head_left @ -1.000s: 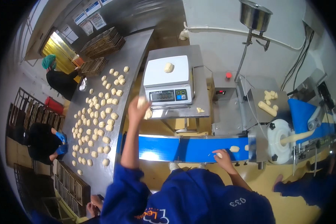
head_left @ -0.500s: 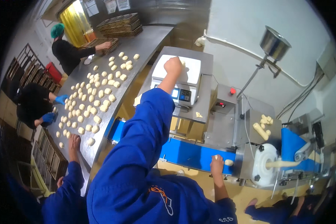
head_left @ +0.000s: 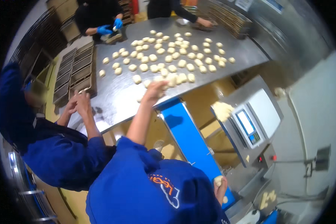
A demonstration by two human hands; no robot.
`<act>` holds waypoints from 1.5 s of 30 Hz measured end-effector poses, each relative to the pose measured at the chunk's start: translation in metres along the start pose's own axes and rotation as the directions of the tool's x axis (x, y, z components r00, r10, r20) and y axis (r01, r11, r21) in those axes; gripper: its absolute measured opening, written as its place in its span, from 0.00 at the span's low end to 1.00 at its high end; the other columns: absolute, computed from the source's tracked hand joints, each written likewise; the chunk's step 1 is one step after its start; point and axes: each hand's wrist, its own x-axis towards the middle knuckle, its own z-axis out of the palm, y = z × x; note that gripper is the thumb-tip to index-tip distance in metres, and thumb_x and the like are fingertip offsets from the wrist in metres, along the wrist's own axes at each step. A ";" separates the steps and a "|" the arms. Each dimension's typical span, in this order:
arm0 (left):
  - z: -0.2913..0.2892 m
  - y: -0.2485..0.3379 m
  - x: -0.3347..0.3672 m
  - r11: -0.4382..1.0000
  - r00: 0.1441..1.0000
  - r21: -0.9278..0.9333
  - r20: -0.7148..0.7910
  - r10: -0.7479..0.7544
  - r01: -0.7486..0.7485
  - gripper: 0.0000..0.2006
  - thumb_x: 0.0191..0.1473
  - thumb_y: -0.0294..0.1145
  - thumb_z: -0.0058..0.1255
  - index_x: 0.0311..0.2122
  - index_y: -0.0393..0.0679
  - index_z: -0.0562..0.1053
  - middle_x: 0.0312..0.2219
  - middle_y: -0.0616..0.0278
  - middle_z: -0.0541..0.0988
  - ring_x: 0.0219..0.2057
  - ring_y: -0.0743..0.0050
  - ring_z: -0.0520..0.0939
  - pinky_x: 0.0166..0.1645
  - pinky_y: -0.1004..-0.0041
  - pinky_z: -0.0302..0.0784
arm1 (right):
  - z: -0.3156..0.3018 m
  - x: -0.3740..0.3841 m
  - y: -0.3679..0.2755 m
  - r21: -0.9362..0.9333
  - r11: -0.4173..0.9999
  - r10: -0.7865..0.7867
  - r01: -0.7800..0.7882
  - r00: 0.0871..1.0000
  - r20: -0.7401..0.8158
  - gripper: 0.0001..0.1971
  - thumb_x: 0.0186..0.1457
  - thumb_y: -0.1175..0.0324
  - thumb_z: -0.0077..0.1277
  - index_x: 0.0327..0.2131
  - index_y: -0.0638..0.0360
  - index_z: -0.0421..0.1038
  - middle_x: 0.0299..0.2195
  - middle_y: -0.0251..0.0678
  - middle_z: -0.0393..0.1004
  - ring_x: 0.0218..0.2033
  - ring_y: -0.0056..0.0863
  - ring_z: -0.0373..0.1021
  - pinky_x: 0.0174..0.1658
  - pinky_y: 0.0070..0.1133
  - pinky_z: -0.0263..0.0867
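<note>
My left hand [head_left: 155, 92] is over the front edge of a steel table [head_left: 115, 96], its fingers stretched out and slightly blurred. Beside the fingertips, a smeared dough ball [head_left: 171, 79] lies among many pale dough balls [head_left: 153, 58] spread over the table. Low on the right, my right hand [head_left: 221, 188] is closed around a dough piece [head_left: 218, 180] above a blue conveyor belt [head_left: 188, 134]. Another dough ball [head_left: 225, 200] rests on the belt just below that hand.
A white scale [head_left: 263, 112] stands on a side stand, with flattened dough [head_left: 223, 111] at its corner. At my left a co-worker in blue [head_left: 63, 156] handles dough beside baking tins [head_left: 74, 71]. Two people in black work across the table; stacked trays [head_left: 229, 18] stand there.
My view has turned left toward the table. My left hand has moved from the scale to the table's dough balls, its fingers now extended. My right hand stays by the belt, holding dough.
</note>
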 end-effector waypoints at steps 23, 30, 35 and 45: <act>-0.247 0.107 0.033 0.666 0.818 0.738 -0.447 0.363 0.108 0.17 0.39 0.40 0.60 0.35 0.43 0.76 0.24 0.60 0.77 0.22 0.74 0.77 0.31 0.71 0.73 | 0.654 -0.022 0.087 0.055 -0.169 0.089 0.984 -0.040 0.995 0.33 0.42 0.66 0.55 0.54 0.51 0.56 0.50 0.55 0.60 0.53 0.55 0.56 0.50 0.36 0.60; -0.309 0.036 0.110 0.090 0.950 0.993 -0.097 0.298 0.073 0.27 0.46 0.47 0.52 0.52 0.50 0.66 0.51 0.51 0.67 0.51 0.53 0.68 0.55 0.65 0.63 | 0.525 0.030 0.042 -0.276 0.176 0.027 0.945 0.276 0.961 0.18 0.48 0.64 0.51 0.44 0.55 0.66 0.49 0.48 0.60 0.52 0.47 0.57 0.53 0.35 0.56; -0.323 0.044 0.076 0.176 0.948 0.965 -0.232 0.219 0.195 0.24 0.54 0.45 0.42 0.49 0.35 0.67 0.49 0.46 0.68 0.50 0.50 0.68 0.53 0.65 0.63 | 0.326 0.051 -0.005 -0.651 0.302 -0.163 0.697 0.710 0.685 0.15 0.50 0.67 0.48 0.44 0.55 0.66 0.41 0.43 0.67 0.44 0.39 0.63 0.49 0.29 0.60; -0.047 0.054 0.138 -0.268 0.743 0.917 0.397 0.538 -0.296 0.27 0.49 0.43 0.51 0.51 0.35 0.63 0.47 0.44 0.67 0.50 0.47 0.67 0.51 0.57 0.65 | 0.052 -0.005 0.032 -0.962 -0.025 -0.750 -0.271 0.641 -0.161 0.18 0.46 0.72 0.46 0.45 0.50 0.67 0.45 0.41 0.65 0.48 0.39 0.62 0.50 0.33 0.60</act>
